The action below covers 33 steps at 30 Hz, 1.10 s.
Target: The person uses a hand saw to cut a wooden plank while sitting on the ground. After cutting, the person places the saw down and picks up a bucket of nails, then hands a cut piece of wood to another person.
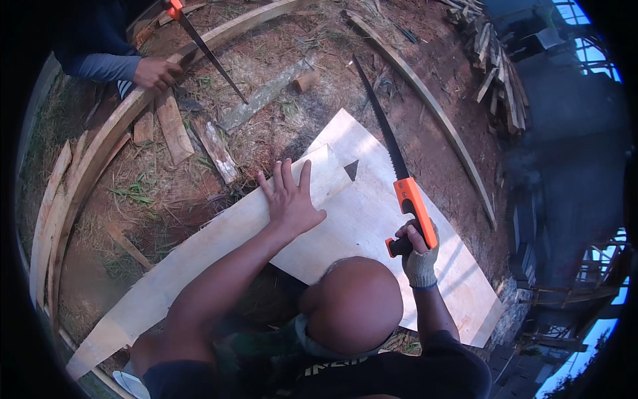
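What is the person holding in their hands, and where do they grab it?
The gloved right hand holds a hand saw by its orange and black handle. The bare left hand holds nothing; it lies flat, fingers spread, on a pale wooden plank.

Outdoor carpentry yard on bare ground.
Red dirt (266, 53) strewn with sawdust, stacked timber offcuts (498, 80), long curved planks (86, 159), handsaws about.

— Any packages, labels, signs or screens out here?

— None that the view shows. From the upper left of the frame to the lower right there is no box, bag or wrapper, no posted sign and no display.

— Nothing stuck on or printed anywhere?

— At the bottom centre a dark garment carries a faint pale marking, too blurred to tell.
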{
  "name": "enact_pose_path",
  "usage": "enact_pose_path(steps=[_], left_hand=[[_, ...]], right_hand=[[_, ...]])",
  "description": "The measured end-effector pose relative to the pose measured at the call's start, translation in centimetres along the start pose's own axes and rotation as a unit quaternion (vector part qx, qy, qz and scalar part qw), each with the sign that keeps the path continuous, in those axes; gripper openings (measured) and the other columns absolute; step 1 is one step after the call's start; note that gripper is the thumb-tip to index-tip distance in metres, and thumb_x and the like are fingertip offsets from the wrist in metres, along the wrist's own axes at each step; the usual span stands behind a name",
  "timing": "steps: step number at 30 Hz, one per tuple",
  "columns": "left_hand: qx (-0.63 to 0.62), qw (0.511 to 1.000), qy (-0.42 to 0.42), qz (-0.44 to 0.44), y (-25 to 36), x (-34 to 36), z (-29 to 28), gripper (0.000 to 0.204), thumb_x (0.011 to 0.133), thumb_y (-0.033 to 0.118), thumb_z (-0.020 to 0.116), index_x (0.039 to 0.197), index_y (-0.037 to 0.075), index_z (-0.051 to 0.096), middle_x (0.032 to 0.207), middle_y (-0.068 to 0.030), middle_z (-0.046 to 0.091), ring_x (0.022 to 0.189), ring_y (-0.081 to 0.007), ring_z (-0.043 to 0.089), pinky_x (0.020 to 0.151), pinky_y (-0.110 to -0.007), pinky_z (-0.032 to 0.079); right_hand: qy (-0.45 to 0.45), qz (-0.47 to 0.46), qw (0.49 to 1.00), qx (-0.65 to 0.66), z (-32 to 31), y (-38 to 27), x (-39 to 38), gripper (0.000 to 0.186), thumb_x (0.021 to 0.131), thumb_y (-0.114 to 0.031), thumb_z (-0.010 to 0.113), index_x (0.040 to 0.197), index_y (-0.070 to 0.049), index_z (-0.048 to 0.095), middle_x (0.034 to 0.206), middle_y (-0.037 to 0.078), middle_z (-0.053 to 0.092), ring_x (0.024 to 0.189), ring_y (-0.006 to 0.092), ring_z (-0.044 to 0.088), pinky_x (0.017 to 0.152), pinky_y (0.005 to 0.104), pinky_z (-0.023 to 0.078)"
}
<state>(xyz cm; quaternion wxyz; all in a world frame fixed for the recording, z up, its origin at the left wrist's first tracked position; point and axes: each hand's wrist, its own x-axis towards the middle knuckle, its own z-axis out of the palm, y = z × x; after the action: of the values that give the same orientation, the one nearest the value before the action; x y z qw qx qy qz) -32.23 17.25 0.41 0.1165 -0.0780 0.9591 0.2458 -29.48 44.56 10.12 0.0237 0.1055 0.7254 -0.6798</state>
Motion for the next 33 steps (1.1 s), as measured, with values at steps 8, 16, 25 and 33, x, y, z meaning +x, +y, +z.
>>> enact_pose_path(steps=[8, 16, 25, 33], left_hand=[[0.059, 0.996, 0.01, 0.058, 1.0, 4.0, 1.2, 0.123, 0.072, 0.05, 0.083, 0.17, 0.012, 0.018, 0.164, -0.0238, 0.029, 0.158, -0.0394, 0.021, 0.125, -0.071, 0.005], [0.039, 0.994, 0.036, 0.092, 0.4, 4.0, 0.7, 0.111, 0.074, 0.037, 0.081, 0.167, 0.009, 0.026, 0.139, -0.0198, 0.043, 0.127, -0.0327, 0.042, 0.103, -0.048, 0.031], [0.049, 0.995, 0.019, 0.087, 2.3, 2.7, 2.3, 0.118, 0.067, 0.043, 0.085, 0.166, 0.012, 0.031, 0.151, -0.0237, 0.041, 0.138, -0.037, 0.041, 0.111, -0.052, 0.031], [0.055, 0.993, 0.066, 0.085, 1.9, 2.5, 2.9, 0.118, 0.067, 0.052, 0.086, 0.165, 0.012, 0.034, 0.15, -0.0256, 0.04, 0.143, -0.0405, 0.036, 0.119, -0.057, 0.023]], right_hand=[[-0.008, -0.085, 0.955, -0.284, -4.9, -4.4, -8.6, 0.034, 0.092, -0.005, 0.067, 0.123, 0.006, 0.058, 0.085, 0.008, 0.063, 0.069, 0.0183, 0.066, 0.06, 0.0339, 0.059], [0.132, 0.006, 0.971, -0.199, -1.4, -8.3, -14.6, 0.022, 0.091, -0.002, 0.064, 0.111, 0.005, 0.06, 0.075, 0.007, 0.065, 0.057, 0.0152, 0.061, 0.056, 0.0301, 0.053], [0.002, -0.029, 0.968, -0.251, -5.0, -0.5, -7.1, 0.019, 0.089, -0.008, 0.073, 0.102, 0.003, 0.065, 0.073, 0.004, 0.064, 0.058, 0.0125, 0.063, 0.056, 0.0294, 0.052], [-0.107, -0.056, 0.949, -0.29, -6.2, 6.0, 0.7, 0.013, 0.087, -0.01, 0.074, 0.092, -0.001, 0.067, 0.072, 0.003, 0.065, 0.061, 0.0113, 0.058, 0.058, 0.0297, 0.048]])
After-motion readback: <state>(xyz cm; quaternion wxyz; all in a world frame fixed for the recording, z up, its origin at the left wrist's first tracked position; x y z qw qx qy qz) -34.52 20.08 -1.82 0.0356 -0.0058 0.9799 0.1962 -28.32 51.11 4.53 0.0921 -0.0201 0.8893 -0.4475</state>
